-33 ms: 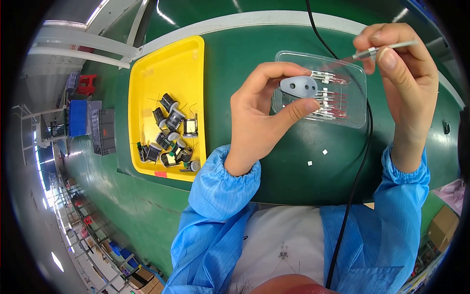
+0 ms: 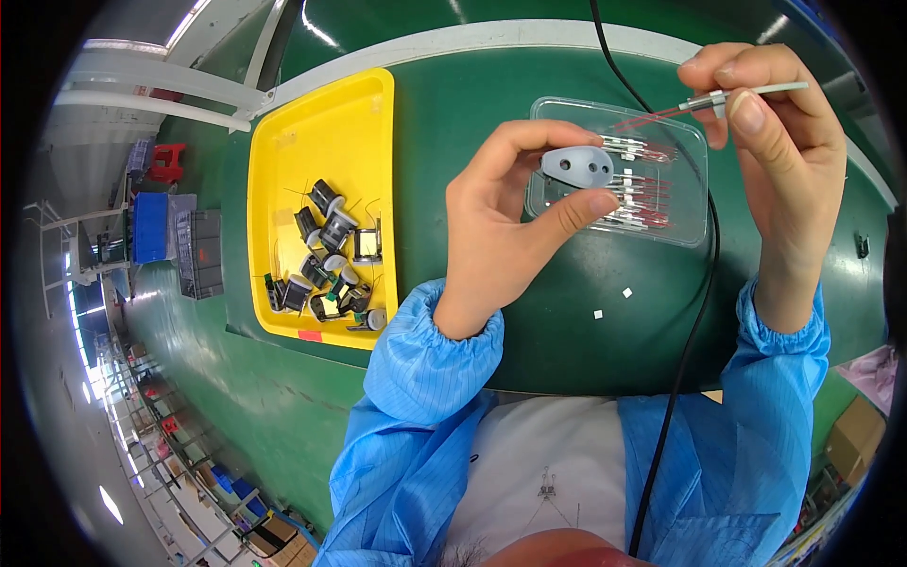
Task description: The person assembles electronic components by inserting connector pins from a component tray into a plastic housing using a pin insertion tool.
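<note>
My left hand (image 2: pixel 496 227) pinches a grey teardrop-shaped plastic housing (image 2: pixel 579 172) between thumb and fingers, its holed face turned up. Higher and to the right, my right hand (image 2: pixel 784 151) grips a slim light-coloured lead part (image 2: pixel 704 102) with thin red wires. Those wires point left, toward the housing, and stand apart from it. Beneath both hands lies a clear plastic box (image 2: pixel 685 234), partly hidden by my left hand. Several similar white-and-red wired parts (image 2: pixel 642 200) lie inside it in rows.
To the left, a yellow tray (image 2: pixel 316 123) holds several black parts with grey round ends (image 2: pixel 337 231). Two small white squares (image 2: pixel 598 315) lie on the green table (image 2: pixel 557 354). A black cable (image 2: pixel 715 227) runs past the box's right side.
The lead part in my right hand has turned slightly, and its red wires, blurred before, now show sharply. My left hand and the housing have hardly moved.
</note>
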`<move>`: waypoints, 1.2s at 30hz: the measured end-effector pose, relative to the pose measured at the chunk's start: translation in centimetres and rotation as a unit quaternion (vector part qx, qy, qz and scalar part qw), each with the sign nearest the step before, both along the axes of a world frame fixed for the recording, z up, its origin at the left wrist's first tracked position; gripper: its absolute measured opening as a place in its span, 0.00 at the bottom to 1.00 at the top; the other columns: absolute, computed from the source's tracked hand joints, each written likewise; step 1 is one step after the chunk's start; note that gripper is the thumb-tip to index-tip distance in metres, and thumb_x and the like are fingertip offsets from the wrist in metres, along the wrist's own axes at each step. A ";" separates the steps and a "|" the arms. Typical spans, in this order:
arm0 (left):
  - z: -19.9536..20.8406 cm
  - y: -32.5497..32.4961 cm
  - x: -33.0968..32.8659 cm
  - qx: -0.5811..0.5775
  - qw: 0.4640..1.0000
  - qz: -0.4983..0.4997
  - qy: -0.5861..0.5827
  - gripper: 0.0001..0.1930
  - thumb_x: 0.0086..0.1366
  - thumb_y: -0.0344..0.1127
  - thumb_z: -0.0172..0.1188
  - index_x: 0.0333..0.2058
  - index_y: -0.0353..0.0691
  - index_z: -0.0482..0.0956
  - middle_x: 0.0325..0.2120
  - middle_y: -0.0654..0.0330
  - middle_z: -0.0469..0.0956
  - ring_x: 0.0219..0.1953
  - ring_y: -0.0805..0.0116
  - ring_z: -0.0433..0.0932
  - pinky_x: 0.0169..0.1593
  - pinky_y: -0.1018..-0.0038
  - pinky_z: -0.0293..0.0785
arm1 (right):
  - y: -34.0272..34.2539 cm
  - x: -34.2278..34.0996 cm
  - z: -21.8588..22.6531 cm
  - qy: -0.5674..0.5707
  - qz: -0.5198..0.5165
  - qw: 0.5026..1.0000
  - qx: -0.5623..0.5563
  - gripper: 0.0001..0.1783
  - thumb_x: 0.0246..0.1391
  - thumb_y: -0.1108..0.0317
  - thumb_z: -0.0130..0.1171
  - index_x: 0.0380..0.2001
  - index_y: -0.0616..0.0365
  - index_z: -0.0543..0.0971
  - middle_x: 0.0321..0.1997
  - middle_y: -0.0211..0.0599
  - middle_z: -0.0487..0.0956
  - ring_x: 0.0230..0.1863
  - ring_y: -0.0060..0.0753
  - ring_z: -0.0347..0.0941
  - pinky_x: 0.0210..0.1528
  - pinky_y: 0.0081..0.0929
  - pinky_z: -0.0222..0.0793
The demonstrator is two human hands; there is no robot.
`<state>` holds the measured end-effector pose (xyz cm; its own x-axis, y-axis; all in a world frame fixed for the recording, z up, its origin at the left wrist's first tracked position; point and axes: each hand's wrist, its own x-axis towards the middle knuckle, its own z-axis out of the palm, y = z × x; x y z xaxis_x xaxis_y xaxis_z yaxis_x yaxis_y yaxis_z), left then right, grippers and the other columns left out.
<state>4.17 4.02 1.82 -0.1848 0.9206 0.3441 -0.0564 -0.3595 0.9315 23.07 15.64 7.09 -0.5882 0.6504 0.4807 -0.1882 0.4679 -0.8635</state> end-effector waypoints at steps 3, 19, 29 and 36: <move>0.0 0.0 0.2 -0.011 1.000 -0.011 -0.006 0.21 0.52 0.21 0.67 0.45 0.32 0.72 0.43 0.52 0.76 0.47 0.66 0.74 0.53 0.72 0.69 | -0.1 0.0 0.1 0.017 0.007 1.000 0.005 0.12 0.57 0.65 0.55 0.41 0.61 0.74 0.41 0.45 0.75 0.32 0.21 0.66 0.33 0.18 0.62; -0.3 0.1 0.3 0.052 0.996 0.077 0.013 0.21 0.46 0.21 0.71 0.41 0.33 0.75 0.38 0.58 0.76 0.40 0.70 0.75 0.46 0.75 0.72 | -0.7 0.4 -0.2 0.021 0.043 0.999 -0.026 0.17 0.58 0.64 0.56 0.46 0.63 0.72 0.47 0.51 0.74 0.30 0.20 0.67 0.31 0.15 0.64; -0.9 0.1 -0.4 0.118 0.982 0.078 0.124 0.26 0.45 0.22 0.71 0.44 0.35 0.72 0.43 0.53 0.75 0.47 0.64 0.75 0.50 0.71 0.73 | -2.0 -1.0 0.8 0.010 -0.013 0.973 0.232 0.12 0.51 0.71 0.61 0.37 0.66 0.75 0.33 0.46 0.75 0.33 0.36 0.70 0.34 0.27 0.65; -1.0 0.3 -0.4 0.132 0.980 0.080 0.130 0.26 0.45 0.22 0.71 0.44 0.35 0.71 0.43 0.53 0.75 0.47 0.63 0.75 0.50 0.71 0.73 | -2.4 -1.1 0.9 0.001 -0.008 0.979 0.205 0.12 0.48 0.74 0.63 0.35 0.67 0.75 0.32 0.47 0.75 0.34 0.37 0.70 0.35 0.28 0.66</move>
